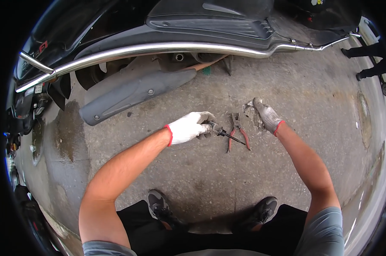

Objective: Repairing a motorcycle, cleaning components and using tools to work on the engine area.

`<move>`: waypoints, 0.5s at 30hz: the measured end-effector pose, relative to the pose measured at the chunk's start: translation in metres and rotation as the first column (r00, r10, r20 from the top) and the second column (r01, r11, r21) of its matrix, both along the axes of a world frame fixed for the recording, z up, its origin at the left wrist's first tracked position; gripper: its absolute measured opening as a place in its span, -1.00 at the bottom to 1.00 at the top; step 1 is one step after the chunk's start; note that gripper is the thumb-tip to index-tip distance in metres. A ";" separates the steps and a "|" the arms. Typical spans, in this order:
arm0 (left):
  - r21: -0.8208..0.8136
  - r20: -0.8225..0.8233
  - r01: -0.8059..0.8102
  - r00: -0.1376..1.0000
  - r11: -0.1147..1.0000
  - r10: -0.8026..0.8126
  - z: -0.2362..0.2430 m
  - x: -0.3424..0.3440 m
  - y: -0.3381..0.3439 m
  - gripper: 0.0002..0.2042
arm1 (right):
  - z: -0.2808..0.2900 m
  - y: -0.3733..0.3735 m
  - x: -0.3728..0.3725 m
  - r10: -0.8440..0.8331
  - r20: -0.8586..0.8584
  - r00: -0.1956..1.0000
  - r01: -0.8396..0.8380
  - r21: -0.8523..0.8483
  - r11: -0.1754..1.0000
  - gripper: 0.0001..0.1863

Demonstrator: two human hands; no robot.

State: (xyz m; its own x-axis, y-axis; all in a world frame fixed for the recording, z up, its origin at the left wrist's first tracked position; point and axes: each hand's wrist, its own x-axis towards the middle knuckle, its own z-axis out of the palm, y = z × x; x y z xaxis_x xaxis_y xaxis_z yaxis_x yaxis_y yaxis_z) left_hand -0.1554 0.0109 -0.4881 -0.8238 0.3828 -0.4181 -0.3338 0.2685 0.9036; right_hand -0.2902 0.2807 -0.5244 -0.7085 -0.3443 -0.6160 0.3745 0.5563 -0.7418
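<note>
Soft, diffuse light with faint shadows, glare along the chrome bar, dark fisheye-bent edges.

A grey-and-black piece with a slim, straight dark shaft is gripped in the white-gloved left hand, its shaft slanting down to the right, across the view of the pliers' handles; a crumpled, soiled grey-white piece, perhaps cloth, is at the gloved right hand, partly hidden by it. Metal pliers with slim red handles lie between them on the concrete, jaws pointing away from the person; their handles are spread.
</note>
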 end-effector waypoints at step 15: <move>0.239 0.130 -0.093 0.989 0.966 0.063 -0.009 0.002 -0.003 -0.57 | 0.049 -0.065 0.049 0.500 -0.037 0.865 -0.500 -0.135 0.855 -0.21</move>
State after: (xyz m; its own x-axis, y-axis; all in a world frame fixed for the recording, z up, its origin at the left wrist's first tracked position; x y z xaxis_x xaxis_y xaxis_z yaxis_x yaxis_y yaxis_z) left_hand -0.1530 0.0083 -0.4971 -0.8046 0.4218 -0.4181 -0.4554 0.0136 0.8902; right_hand -0.2415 0.2154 -0.4752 -0.4189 -0.7322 -0.5371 0.0720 0.5628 -0.8234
